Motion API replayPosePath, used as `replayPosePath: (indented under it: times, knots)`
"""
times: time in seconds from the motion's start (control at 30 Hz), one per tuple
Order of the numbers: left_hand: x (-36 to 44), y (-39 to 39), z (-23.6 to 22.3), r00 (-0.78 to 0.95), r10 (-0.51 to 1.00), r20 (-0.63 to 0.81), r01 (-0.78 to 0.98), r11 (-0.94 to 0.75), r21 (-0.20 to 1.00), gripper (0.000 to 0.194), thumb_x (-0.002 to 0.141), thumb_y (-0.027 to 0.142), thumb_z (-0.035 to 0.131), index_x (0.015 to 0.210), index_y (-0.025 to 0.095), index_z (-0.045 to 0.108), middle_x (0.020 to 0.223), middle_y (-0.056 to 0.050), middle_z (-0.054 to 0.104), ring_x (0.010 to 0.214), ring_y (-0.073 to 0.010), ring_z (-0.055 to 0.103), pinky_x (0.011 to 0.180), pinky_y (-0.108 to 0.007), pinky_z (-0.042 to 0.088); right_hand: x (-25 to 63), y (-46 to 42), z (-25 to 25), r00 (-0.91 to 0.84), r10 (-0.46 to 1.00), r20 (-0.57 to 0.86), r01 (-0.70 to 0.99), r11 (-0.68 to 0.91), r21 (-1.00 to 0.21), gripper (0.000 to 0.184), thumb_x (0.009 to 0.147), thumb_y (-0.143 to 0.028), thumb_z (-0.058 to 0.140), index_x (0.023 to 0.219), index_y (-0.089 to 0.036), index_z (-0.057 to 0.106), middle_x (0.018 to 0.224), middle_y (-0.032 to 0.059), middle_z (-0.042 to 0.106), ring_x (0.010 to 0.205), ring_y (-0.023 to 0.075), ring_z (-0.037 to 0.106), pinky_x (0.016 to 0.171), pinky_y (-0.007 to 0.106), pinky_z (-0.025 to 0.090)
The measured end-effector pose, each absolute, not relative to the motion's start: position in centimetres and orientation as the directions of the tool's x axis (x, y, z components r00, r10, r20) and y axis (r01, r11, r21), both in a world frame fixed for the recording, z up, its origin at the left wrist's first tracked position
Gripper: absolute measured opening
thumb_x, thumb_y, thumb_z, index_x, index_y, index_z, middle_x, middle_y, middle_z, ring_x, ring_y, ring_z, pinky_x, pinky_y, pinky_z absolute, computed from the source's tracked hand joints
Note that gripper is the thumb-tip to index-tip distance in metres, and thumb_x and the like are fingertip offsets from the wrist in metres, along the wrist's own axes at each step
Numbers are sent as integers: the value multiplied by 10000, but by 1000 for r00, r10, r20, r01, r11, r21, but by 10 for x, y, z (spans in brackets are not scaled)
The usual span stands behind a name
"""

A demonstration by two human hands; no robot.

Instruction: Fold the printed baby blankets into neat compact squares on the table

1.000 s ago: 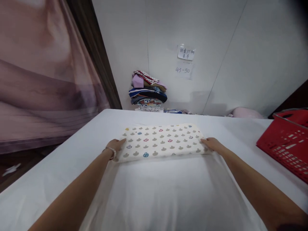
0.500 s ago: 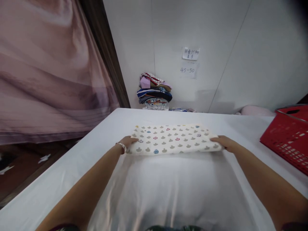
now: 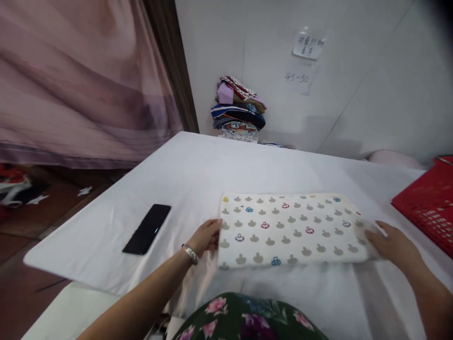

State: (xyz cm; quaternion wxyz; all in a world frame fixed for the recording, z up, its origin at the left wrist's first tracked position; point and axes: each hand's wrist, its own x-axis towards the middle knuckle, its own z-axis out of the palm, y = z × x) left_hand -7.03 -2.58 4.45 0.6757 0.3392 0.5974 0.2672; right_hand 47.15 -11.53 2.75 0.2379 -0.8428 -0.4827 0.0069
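Note:
A folded white cloth (image 3: 293, 231) printed with grey mushroom shapes and some red, blue and yellow ones lies flat on the white-covered table in front of me. My left hand (image 3: 205, 238), with a bracelet at the wrist, pinches the cloth's left edge, its lower fingers curled. At the opposite end my right hand (image 3: 394, 245) has thumb and fingers on the right edge, which is blurred by motion. What lies beneath the right fingers is hidden.
A black phone (image 3: 146, 230) lies on the table (image 3: 191, 165) to the left. A stack of folded fabrics (image 3: 239, 113) stands against the wall. At the right is a red basket (image 3: 424, 198). A pink curtain (image 3: 71, 85) hangs on the left.
The cloth has come closer to my body, both hands with it, and now lies flat on the table. My view has tilted down and left, bringing the phone into sight.

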Motion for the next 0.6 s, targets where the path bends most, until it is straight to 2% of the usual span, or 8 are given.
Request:
replayPosePath:
  times: [0.07, 0.13, 0.2, 0.3, 0.43, 0.6]
  knots:
    - [-74, -13, 44, 64, 842, -535, 107, 528, 843, 495, 711, 518, 625, 1050, 174, 513, 764, -13, 614, 516, -105, 574, 495, -239, 465, 434, -98, 31, 421, 868, 262, 878, -318, -357, 476, 724, -534, 507, 1076, -232, 613, 1195, 216, 569, 1113, 353, 537, 889, 496, 443]
    - [-75, 3, 43, -10, 914, -405, 233, 396, 888, 488, 719, 488, 620, 1087, 188, 508, 865, -30, 621, 513, -92, 561, 492, -232, 448, 384, -81, 36, 248, 913, 325, 918, -114, -381, 479, 785, -526, 439, 1158, -251, 559, 1294, 129, 515, 1208, 314, 466, 943, 493, 436]
    - [-71, 17, 42, -34, 949, -312, 374, 302, 877, 480, 732, 495, 594, 1105, 202, 517, 923, -36, 627, 524, -95, 561, 499, -232, 427, 333, -66, 38, 88, 938, 335, 926, 47, -375, 454, 834, -502, 418, 1192, -251, 542, 1360, 85, 461, 1280, 285, 389, 990, 476, 411]
    - [-62, 33, 41, -32, 971, -236, 557, 213, 802, 421, 747, 495, 570, 1049, 203, 561, 848, -29, 648, 645, -145, 596, 588, -248, 415, 275, -50, 28, -132, 956, 263, 926, 214, -310, 493, 876, -491, 386, 1299, -250, 467, 1439, 69, 366, 1339, 264, 297, 1069, 487, 305]
    - [-55, 35, 37, 3, 989, -148, 724, 100, 682, 218, 768, 363, 560, 923, 211, 577, 780, -24, 634, 752, -177, 586, 640, -266, 380, 248, -46, 6, -280, 957, 76, 929, 291, -227, 543, 900, -502, 361, 1393, -273, 347, 1482, 55, 284, 1372, 265, 211, 1095, 539, 197]
    - [-55, 25, 33, 31, 999, -29, 746, -4, 666, 121, 785, 331, 529, 804, 211, 527, 828, -27, 610, 758, -165, 566, 657, -277, 387, 251, -47, 9, -296, 951, 84, 913, 308, -269, 526, 907, -456, 401, 1409, -355, 282, 1505, 8, 216, 1379, 257, 188, 1101, 539, 189]
